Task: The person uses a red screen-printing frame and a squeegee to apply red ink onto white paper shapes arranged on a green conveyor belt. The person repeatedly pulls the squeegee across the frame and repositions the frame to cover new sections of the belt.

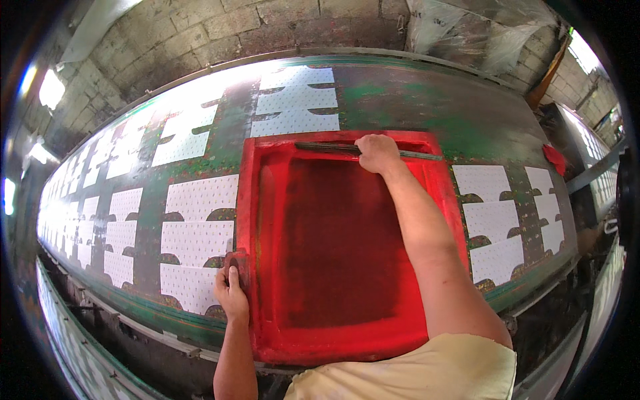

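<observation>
A screen-printing frame with red-stained sides lies flat on the long table before me. Its mesh is dark in the middle, with bright red ink around that area. At the far end of the frame, my right hand is closed over a long, dark squeegee that lies crosswise. My left hand is at the near left side, its fingers and thumb wrapped round a reddish handle on the frame's outer edge.
White, dotted cut pieces lie in rows on the green-stained table, left, right and beyond the frame. A red cloth-like thing is at the table's right edge. A block wall stands behind; another long table is at lower left.
</observation>
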`<state>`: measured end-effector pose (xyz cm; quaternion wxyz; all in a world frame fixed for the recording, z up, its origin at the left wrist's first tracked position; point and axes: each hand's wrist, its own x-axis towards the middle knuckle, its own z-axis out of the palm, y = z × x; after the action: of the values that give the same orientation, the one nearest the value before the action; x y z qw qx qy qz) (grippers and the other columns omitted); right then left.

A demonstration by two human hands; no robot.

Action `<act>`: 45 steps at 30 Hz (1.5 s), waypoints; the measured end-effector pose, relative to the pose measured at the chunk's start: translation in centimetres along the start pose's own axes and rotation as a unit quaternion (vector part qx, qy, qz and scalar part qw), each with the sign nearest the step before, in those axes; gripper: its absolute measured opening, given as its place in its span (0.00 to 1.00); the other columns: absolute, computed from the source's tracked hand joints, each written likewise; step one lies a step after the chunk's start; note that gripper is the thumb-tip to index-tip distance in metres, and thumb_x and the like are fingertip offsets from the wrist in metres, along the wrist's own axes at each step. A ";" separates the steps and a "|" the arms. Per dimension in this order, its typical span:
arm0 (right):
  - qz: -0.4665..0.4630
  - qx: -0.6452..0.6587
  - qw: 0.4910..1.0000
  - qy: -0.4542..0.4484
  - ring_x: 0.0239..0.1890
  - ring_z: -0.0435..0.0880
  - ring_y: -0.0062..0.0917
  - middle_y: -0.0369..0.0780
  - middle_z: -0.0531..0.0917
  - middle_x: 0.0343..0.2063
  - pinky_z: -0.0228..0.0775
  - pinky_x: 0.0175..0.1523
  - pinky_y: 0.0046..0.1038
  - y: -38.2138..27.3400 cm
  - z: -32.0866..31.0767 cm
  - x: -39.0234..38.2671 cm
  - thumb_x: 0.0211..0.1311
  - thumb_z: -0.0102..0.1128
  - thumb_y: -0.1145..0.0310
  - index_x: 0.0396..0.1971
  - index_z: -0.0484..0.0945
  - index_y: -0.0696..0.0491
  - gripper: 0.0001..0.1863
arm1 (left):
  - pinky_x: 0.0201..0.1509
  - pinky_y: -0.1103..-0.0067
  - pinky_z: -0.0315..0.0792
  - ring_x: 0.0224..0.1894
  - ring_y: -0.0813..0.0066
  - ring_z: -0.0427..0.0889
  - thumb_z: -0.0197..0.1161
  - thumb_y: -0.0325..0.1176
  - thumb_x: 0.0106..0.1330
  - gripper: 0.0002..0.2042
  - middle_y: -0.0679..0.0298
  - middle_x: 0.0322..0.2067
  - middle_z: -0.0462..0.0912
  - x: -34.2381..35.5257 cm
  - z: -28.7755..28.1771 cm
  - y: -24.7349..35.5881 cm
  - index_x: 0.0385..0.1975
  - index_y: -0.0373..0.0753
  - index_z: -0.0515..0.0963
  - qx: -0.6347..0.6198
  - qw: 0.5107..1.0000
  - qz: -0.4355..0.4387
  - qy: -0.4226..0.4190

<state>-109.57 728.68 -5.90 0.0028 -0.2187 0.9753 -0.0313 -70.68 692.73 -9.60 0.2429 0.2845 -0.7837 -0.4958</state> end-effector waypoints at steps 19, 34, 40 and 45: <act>0.000 0.044 0.993 -0.106 0.52 0.92 0.47 0.46 0.94 0.42 0.85 0.55 0.52 -13.9 -3.7 -26.4 0.58 0.64 0.71 0.41 0.92 0.47 0.13 | 0.56 0.62 0.80 0.47 0.54 0.89 0.67 0.49 0.81 0.23 0.49 0.44 0.91 1.7 0.4 -3.3 0.51 0.30 0.86 0.020 1.000 -0.007 -0.017; -0.078 0.053 0.995 -0.029 0.56 0.87 0.42 0.42 0.88 0.47 0.83 0.62 0.45 -20.8 -2.2 -45.7 0.59 0.75 0.61 0.55 0.90 0.51 0.23 | 0.64 0.54 0.80 0.55 0.39 0.89 0.70 0.44 0.77 0.22 0.39 0.50 0.90 1.2 0.4 -2.5 0.55 0.27 0.85 0.031 0.999 0.025 -0.014; -0.107 0.092 0.990 -0.010 0.63 0.81 0.43 0.45 0.84 0.55 0.75 0.69 0.46 -20.5 -0.8 -48.6 0.63 0.76 0.43 0.63 0.85 0.56 0.38 | 0.64 0.56 0.78 0.57 0.39 0.89 0.67 0.49 0.77 0.27 0.37 0.51 0.90 1.7 0.1 -2.8 0.57 0.27 0.84 0.081 0.996 0.033 -0.032; -0.170 0.161 0.971 0.050 0.64 0.81 0.45 0.47 0.84 0.57 0.75 0.69 0.49 -17.5 -1.2 -50.8 0.67 0.74 0.44 0.62 0.83 0.57 0.35 | 0.62 0.57 0.78 0.53 0.41 0.89 0.67 0.50 0.78 0.26 0.39 0.49 0.91 2.0 0.2 -3.5 0.55 0.26 0.85 0.119 0.991 0.053 -0.003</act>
<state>-56.16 734.65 -4.05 -0.0161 -0.3763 0.9048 -0.1989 -71.55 690.22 -12.68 0.2307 0.2684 -0.8518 -0.3861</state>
